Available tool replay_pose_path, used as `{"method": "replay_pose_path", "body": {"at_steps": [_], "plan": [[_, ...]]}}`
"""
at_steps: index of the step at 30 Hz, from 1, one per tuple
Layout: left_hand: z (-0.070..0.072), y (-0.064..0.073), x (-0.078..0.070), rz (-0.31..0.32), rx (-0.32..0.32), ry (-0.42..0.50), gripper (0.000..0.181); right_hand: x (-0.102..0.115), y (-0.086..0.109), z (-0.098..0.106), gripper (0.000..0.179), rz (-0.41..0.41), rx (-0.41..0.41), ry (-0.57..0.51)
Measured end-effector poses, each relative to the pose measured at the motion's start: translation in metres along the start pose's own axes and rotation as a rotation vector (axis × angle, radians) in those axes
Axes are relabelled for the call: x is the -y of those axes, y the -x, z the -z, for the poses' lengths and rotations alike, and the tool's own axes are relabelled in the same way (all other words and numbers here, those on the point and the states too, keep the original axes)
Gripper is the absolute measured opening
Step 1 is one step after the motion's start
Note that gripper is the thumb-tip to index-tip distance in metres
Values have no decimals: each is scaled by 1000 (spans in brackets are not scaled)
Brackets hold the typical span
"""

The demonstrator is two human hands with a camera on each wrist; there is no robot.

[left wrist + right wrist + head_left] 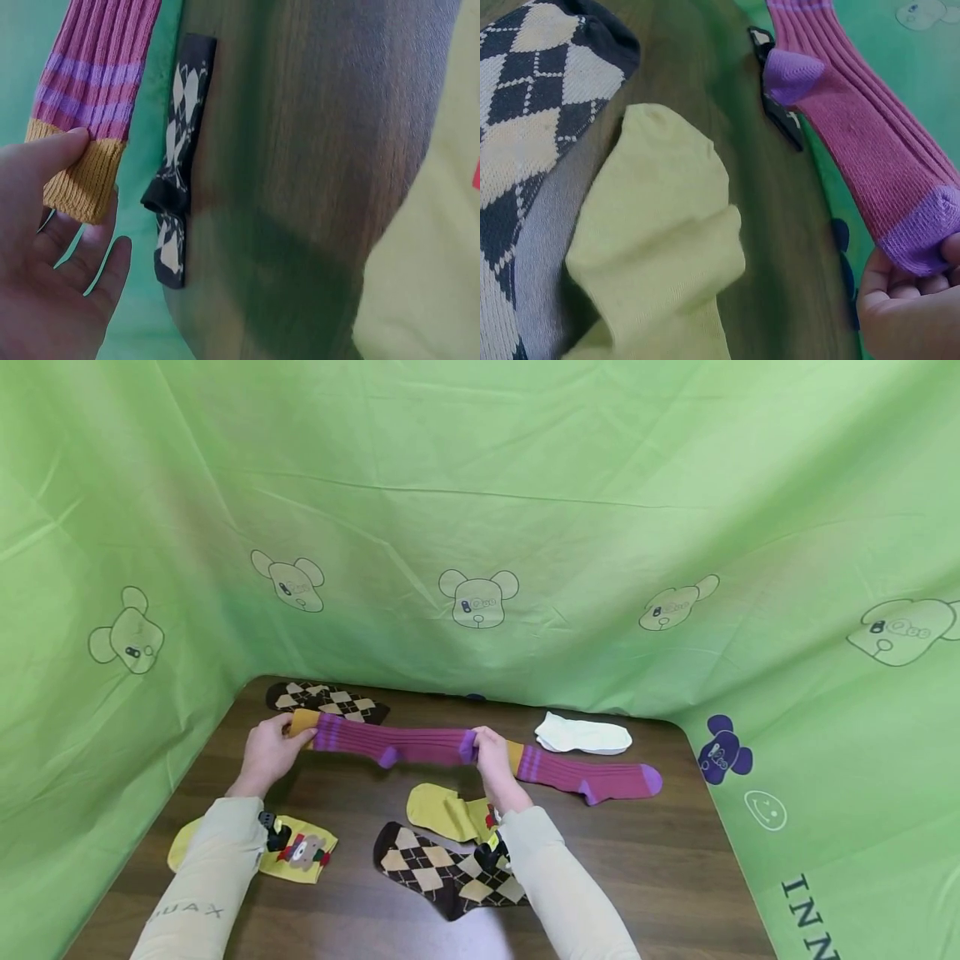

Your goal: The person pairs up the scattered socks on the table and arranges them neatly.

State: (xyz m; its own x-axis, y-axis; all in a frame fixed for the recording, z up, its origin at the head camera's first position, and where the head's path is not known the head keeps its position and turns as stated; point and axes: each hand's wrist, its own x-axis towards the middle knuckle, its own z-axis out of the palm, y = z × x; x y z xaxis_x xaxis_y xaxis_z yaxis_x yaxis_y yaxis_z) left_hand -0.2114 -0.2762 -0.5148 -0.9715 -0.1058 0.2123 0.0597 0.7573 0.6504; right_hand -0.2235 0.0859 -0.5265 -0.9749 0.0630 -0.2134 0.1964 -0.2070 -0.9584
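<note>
A long magenta ribbed sock (431, 746) with purple heel and toe is stretched level above the table between both hands. My left hand (270, 750) pinches its mustard cuff (86, 180), thumb on top and the other fingers beneath. At the other end, my right hand (492, 758) grips the purple toe (922, 229). A matching magenta sock (562, 772) lies flat on the table just right of my right hand, its mustard cuff partly behind that hand. Below the right forearm is a folded yellow sock (438, 810), partly covered by the sleeve.
Brown argyle socks lie at the back left (330, 700) and front middle (427, 864). A yellow bear sock (303, 852) is under the left forearm, and white socks (581, 735) lie at the back right. Green cloth (480, 660) walls the wooden table (660, 877).
</note>
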Motion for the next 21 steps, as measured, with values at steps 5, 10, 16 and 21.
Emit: {"method": "replay_pose_path", "body": {"at_steps": [5,10,16,21], "plan": [[-5,0,-5,-61,-8,12,21,1,-1,9,29,6,-40,-31],[-10,-1,-11,-68,-25,51,22,3,-1,17,28,18,-74,-34],[-15,-4,-20,-41,-8,102,26,7,0,29,28,28,-91,-70],[-21,-7,-29,-34,-6,145,27,12,1,39,26,25,-110,-54]]}}
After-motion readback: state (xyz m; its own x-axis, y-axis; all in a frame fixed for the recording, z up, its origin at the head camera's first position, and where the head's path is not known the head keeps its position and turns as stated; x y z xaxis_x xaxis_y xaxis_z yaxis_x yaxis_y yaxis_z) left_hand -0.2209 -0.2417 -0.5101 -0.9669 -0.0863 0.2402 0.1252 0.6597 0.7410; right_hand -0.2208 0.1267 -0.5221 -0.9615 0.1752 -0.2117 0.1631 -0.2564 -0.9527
